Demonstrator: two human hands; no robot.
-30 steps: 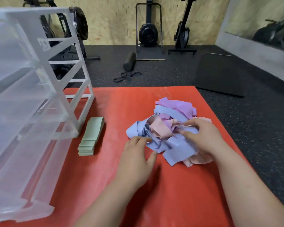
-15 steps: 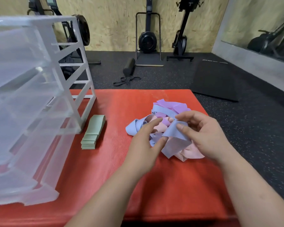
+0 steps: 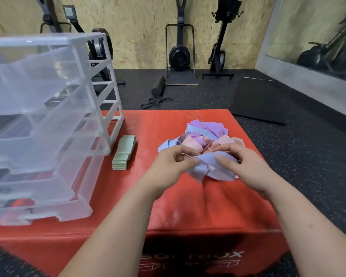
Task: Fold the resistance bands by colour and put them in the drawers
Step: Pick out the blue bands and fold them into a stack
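head view: left hand and right hand each pinch the blue band just above the mixed pile.
drawers: at left, green stack beside them.
advice: pull it free gently, flatten, then fold evenly.

Pale lettering runs along the near front face of the red box, low in the head view. It is blurred and partly in shadow; only the ending "BOX" comes through with any confidence, and the letters before it cannot be made out. A small outline drawing sits beneath the lettering. The monitor on the exercise machine at the back shows nothing legible.
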